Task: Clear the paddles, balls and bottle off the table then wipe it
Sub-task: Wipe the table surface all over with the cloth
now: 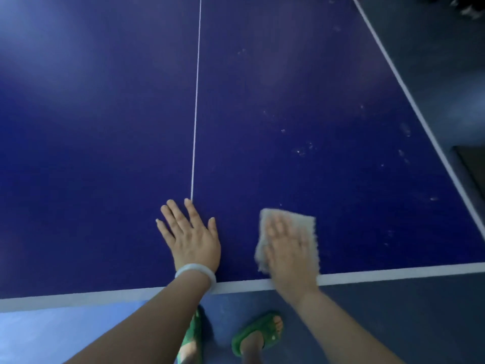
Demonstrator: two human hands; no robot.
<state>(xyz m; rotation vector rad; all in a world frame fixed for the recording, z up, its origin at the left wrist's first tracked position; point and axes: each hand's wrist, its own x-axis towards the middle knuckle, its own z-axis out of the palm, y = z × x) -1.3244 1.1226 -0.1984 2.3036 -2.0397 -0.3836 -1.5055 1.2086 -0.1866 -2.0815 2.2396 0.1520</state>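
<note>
The blue table (262, 101) has a white line down the middle & white edges. The left hand (191, 237) lies flat on it near the front edge, fingers straight & spread wide, a pale bangle (195, 273) on the wrist. The right hand (287, 248) presses a pale cloth (301, 224) flat on the table just beside it, fingers straight; it looks blurry. Small pale smudges (301, 151) dot the table's right side. Green sandals (256, 334) stand on the floor below.

Deep blue table (288, 101) with white lines — pale cloth (301, 224), green slippers (258, 333).
</note>
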